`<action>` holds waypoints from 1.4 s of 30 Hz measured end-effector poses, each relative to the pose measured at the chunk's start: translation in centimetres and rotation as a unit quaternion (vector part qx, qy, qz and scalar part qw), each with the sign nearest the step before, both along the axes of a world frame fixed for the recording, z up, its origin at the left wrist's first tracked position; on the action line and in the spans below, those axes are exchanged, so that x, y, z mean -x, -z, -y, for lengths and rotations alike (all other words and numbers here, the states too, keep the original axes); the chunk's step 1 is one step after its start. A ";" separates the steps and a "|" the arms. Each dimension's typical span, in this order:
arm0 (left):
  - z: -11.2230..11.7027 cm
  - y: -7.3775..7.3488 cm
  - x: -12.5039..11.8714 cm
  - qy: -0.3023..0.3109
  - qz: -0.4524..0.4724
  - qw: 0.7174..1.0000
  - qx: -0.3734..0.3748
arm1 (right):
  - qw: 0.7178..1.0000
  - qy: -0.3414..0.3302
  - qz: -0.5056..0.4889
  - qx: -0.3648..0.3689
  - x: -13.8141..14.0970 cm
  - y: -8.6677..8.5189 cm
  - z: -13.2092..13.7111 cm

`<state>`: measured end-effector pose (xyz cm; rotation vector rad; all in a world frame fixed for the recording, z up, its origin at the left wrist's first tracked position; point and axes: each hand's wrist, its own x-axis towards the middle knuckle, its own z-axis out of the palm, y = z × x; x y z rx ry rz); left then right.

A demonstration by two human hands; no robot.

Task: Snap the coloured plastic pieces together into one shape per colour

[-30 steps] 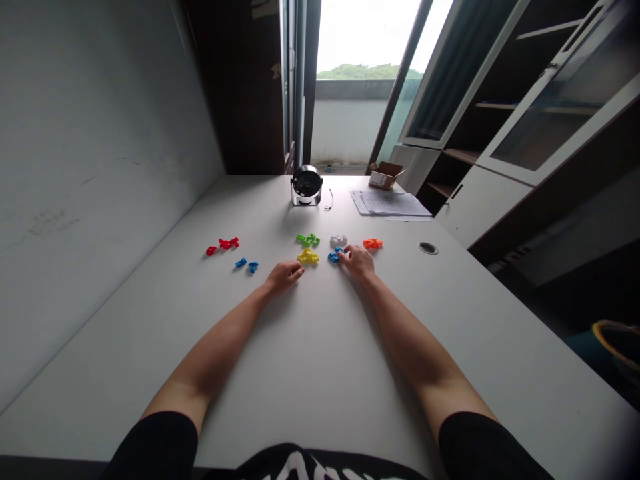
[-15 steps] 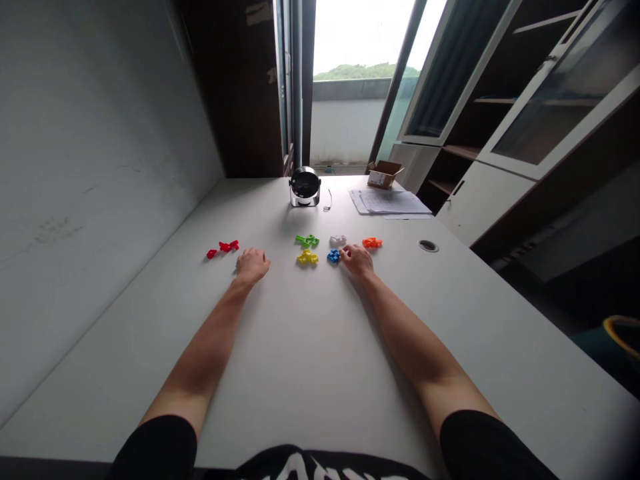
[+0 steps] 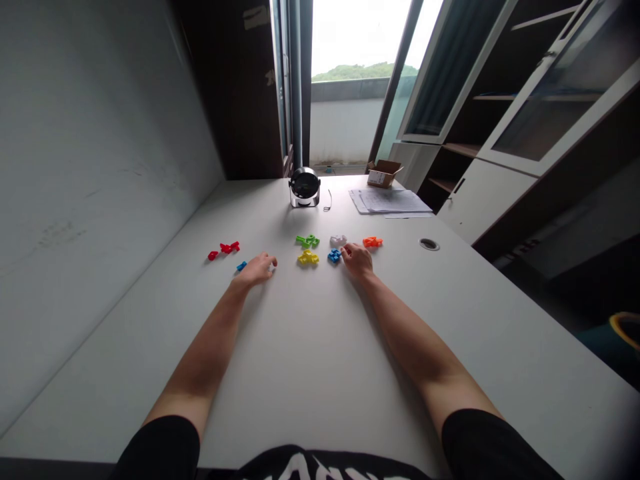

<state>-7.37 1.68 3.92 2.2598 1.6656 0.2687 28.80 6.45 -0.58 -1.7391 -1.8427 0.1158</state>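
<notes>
Blue piece (image 3: 335, 255) on white desk (image 3: 320, 347), window (image 3: 357, 40) beyond

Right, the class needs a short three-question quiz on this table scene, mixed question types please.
1. True or false: the right hand rests on the red pieces.
2. Which lies nearest the left hand? A orange piece; B small blue piece; C white piece.
3. Fill in: just beyond the yellow piece lie the ___ pieces.
Key: 1 false, it touches a central blue piece; 2 B; 3 green pieces.
</notes>
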 end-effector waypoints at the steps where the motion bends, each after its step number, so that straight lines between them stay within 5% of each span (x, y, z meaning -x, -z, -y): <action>1: 0.1 0.0 -0.5 0.020 0.014 1.000 -0.003 | 1.000 -0.005 0.002 -0.006 0.1 -0.1 0.1; 7: 0.3 0.1 -2.4 0.094 0.120 0.988 0.012 | 0.999 -0.030 0.011 -0.027 0.5 -0.5 0.2; 26: 1.0 1.6 -3.3 0.011 0.196 0.979 -0.058 | 0.975 -0.168 0.036 -0.140 3.6 -1.3 2.0; 29: 1.0 2.2 -4.3 0.010 0.291 0.955 -0.047 | 0.961 -0.220 0.040 -0.163 5.0 -1.7 3.1; 35: 0.9 3.1 -6.8 0.070 0.504 0.859 0.048 | 0.931 -0.301 0.052 -0.203 6.9 -2.3 4.6; 42: 1.3 4.1 -8.2 0.061 0.550 0.831 0.045 | 0.919 -0.332 0.067 -0.202 7.2 -2.4 5.0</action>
